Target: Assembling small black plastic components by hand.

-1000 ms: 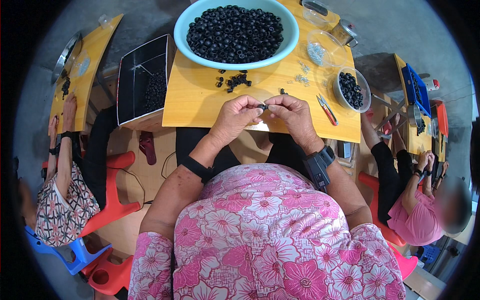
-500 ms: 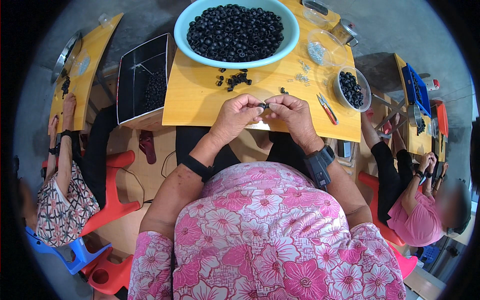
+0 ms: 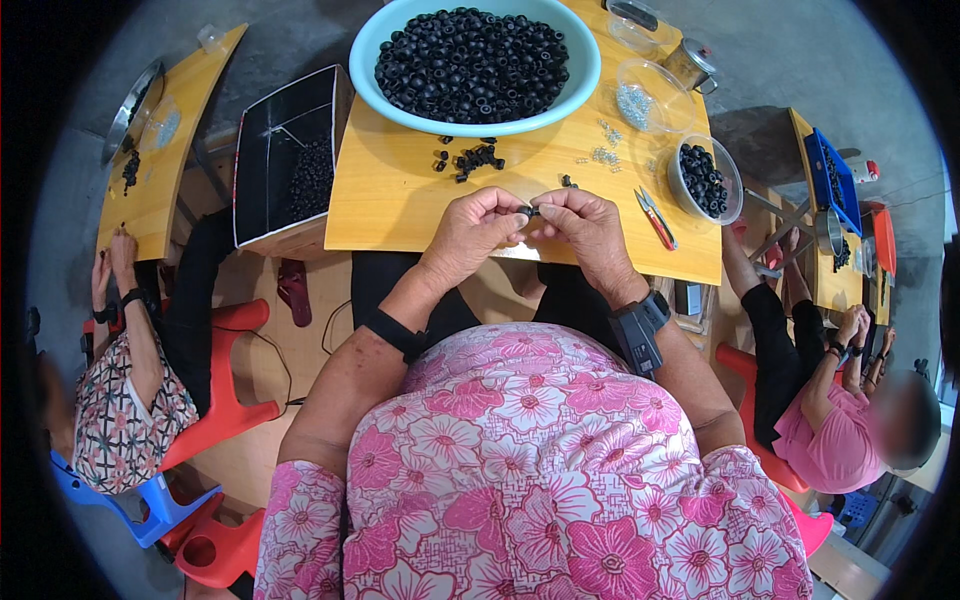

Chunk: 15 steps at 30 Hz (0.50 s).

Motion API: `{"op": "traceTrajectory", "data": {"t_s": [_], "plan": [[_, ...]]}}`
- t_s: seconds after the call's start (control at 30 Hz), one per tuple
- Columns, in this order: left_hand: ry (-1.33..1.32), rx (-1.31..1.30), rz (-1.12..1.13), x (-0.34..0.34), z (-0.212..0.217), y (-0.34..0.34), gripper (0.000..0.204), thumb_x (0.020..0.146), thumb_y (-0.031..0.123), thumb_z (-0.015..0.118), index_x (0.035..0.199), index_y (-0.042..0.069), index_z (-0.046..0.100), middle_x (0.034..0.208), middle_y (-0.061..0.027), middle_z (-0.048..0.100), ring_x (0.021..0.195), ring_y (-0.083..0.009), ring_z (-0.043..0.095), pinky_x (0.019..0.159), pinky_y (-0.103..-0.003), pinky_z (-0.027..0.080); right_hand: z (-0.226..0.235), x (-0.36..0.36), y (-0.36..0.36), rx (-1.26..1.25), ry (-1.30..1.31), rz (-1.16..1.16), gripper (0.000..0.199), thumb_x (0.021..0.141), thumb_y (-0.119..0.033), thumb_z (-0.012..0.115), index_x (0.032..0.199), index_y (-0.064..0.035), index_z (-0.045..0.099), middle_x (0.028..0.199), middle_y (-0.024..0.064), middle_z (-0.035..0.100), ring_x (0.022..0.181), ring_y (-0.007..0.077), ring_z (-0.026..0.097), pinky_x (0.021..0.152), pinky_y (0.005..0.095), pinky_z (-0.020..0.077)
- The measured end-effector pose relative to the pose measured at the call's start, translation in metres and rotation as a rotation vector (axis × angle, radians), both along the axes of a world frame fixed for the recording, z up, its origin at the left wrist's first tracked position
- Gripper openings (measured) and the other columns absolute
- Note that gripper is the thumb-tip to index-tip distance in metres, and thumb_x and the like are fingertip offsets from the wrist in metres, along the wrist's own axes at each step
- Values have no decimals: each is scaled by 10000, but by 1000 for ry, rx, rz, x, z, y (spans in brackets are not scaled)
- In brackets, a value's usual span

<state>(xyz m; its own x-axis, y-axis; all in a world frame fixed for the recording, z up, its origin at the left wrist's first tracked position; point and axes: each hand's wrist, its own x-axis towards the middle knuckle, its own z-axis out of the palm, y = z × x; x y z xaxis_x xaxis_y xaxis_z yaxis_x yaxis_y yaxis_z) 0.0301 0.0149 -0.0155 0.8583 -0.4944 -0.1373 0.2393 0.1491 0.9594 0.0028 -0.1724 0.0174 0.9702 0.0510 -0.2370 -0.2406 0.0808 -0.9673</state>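
Over the near edge of the worktop (image 3: 385, 208), the left hand (image 3: 470, 230) and right hand (image 3: 585, 225) pinch one small black piece (image 3: 527, 211), long axis seemingly left to right, facing unclear, one basin (image 3: 363, 62) beyond, one pair of snips (image 3: 658, 222) near the right edge.

Workshop, small, hand work. Yellow table (image 3: 385, 205), bearing: pale blue basin (image 3: 361, 75) heaped with small black parts (image 3: 470, 65); clear tub (image 3: 737, 200) of similar parts; red-handled snips (image 3: 658, 222). Alongside: open box (image 3: 298, 240), more black parts inside. Flanking: worktables (image 3: 195, 130) left and right, people (image 3: 130, 420) seated; red plastic stool (image 3: 232, 380).
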Motion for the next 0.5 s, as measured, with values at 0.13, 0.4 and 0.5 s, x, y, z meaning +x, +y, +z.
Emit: {"op": "traceTrajectory", "data": {"t_s": [0.13,0.4,0.5], "plan": [[18,0,-16,1,0,0,137,941,88,602,1045,-1,609,971,-30,627,856,-84,620,781,-226,537,0,1,0,-15,-18,0,128,910,-67,623,964,41,667,802,27,638,690,74,578,655,214,509],[13,-18,16,-1,6,-2,129,919,70,623,1013,-18,616,861,-23,630,758,-70,604,719,-222,534,-2,3,0,-13,-35,12,121,905,-66,629,945,40,670,801,27,649,679,70,578,646,209,499],[19,-27,17,-1,6,-2,126,918,69,623,1009,-18,618,859,-22,630,755,-69,602,717,-221,533,-1,3,0,-11,-38,13,118,903,-67,631,937,40,670,800,28,649,674,73,579,645,209,500]]}}
